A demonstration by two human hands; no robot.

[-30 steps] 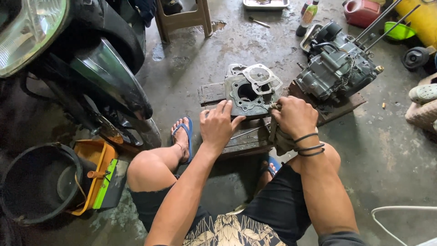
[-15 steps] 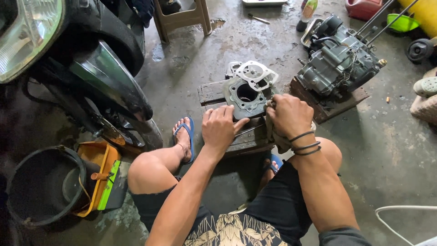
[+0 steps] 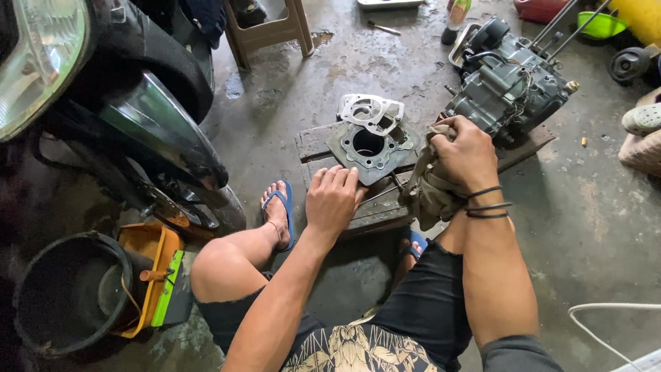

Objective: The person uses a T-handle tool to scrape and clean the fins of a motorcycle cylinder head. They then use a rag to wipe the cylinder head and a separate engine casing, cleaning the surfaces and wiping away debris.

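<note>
Plainly, the left hand point(image 3: 332, 200) lay flat with fingers spread, holding nothing, pressing on the wooden board point(image 3: 313, 143) as if to brace the cylinder block point(image 3: 370, 147) just beyond its fingertips. The right hand point(image 3: 468, 151) was clenched around a dirty rag point(image 3: 430, 189), right beside the block's edge.

Your left hand point(image 3: 332, 200) lies flat, fingers together, on the low weathered wooden block point(image 3: 313, 145), just beside the grey metal engine cylinder block with a round bore point(image 3: 370, 146). Your right hand point(image 3: 468, 151) grips a crumpled dirty khaki rag point(image 3: 430, 189) at the cylinder's right edge. A white cut-out gasket point(image 3: 370, 110) rests on its far side. The dark grey motorcycle engine point(image 3: 509, 83) sits just behind.
</note>
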